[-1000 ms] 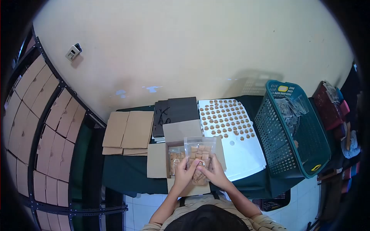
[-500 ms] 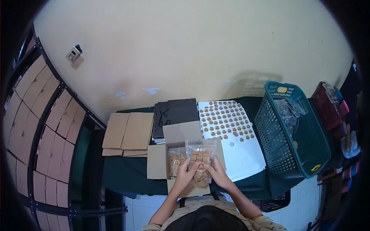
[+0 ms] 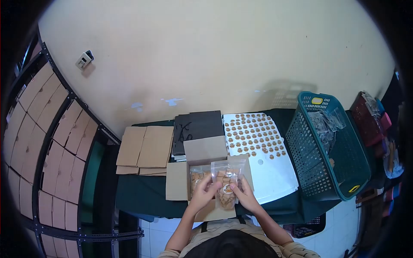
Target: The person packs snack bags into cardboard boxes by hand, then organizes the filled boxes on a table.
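A clear zip pouch of small brown snack pieces (image 3: 225, 200) is held upright between my two hands, with a round label on its front. My left hand (image 3: 204, 193) grips its left side, the thumb near the label. On the right side my right hand (image 3: 245, 195) grips it, thumb also by the label. Behind and below the pouch stands an open cardboard box (image 3: 205, 148), flaps spread. Inside it, at the left, is another snack pouch (image 3: 197, 175), partly hidden by my left hand. The rest of the box's inside is covered by the held pouch.
Sheets of round stickers (image 3: 275, 176) lie right of the box. Flat folded cardboard boxes (image 3: 152, 146) and black folders with scissors (image 3: 205, 124) are to the left and behind. A green basket (image 3: 303, 142) holding plastic pouches stands at right. Shelves of boxes (image 3: 56, 163) line the left.
The held pouch has turned slightly and its top now tilts a little to the right. Both hands keep their grip. The whole view has shifted slightly.
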`<state>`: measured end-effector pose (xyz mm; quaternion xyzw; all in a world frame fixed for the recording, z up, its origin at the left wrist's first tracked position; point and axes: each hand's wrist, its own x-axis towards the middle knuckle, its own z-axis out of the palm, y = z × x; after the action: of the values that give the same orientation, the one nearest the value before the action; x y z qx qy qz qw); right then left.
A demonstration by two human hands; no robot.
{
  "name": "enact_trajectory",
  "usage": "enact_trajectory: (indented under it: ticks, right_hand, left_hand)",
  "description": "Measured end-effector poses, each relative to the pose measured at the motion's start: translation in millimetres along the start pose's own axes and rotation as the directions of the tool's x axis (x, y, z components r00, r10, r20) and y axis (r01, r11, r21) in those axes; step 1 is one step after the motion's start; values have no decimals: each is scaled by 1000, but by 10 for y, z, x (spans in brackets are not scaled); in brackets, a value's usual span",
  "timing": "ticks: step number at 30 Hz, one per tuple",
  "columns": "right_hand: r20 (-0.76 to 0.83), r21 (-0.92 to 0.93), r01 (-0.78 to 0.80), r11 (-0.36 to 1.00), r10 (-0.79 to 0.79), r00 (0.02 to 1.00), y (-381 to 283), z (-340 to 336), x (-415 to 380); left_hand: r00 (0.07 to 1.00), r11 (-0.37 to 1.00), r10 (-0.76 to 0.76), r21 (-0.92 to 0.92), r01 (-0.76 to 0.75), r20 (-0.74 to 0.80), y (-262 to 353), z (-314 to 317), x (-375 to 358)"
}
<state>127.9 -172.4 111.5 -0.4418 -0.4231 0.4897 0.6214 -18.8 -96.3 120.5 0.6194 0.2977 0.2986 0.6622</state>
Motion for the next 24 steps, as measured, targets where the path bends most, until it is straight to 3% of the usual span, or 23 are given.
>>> enact_trajectory:
  ticks: [1, 2, 3, 6, 8, 9, 10, 12, 14, 15, 16, 24]
  right_hand:
    - [-2, 0, -23, 1000, 23, 1000, 57, -12, -12]
    - [-2, 0, -47, 999, 47, 999, 103, -19, -24]
    - [-3, 1, -47, 999, 47, 999, 134, -14, -38]
    - [9, -9, -71, 997, 71, 997, 148, -4, -56]
    - [0, -320, 12, 947, -13, 1000, 17, -33, -33]
    - [-77, -449, 59, 892, -105, 992, -57, -32, -18]
    - [-75, -449, 59, 892, -104, 992, -173, -43, 7]
    - [-29, -821, 184, 540, -361, 932, -448, -60, 71]
    - [44, -852, 251, 459, -415, 909, -558, -9, 116]
    - [171, -858, 338, 387, -406, 898, -566, 3, 127]
    - [294, -849, 424, 314, -386, 874, -565, 23, 132]
    - [260, -827, 422, 372, -412, 873, -559, 192, 154]
  left_hand:
    - [971, 990, 132, -32, -141, -199, -8, 9, 38]
    - [885, 959, 247, -34, -283, -394, -26, 8, 66]
    - [868, 958, 248, -26, -286, -430, -34, -54, 76]
    - [870, 962, 256, 28, -270, -422, 59, -77, 58]
    - [854, 957, 275, 41, -287, -441, 28, -48, 49]
    - [836, 946, 321, 112, -304, -445, 12, -22, 38]
    - [817, 931, 366, 182, -318, -446, -1, 8, 33]
    - [803, 904, 423, 249, -346, -420, 40, 76, 24]
    - [781, 769, 577, 479, -423, -238, 39, 125, 21]
    - [772, 717, 618, 512, -474, -151, 50, 147, 18]
    - [773, 717, 617, 511, -475, -148, 37, 152, 21]
    - [714, 709, 647, 556, -434, -267, 64, 97, 14]
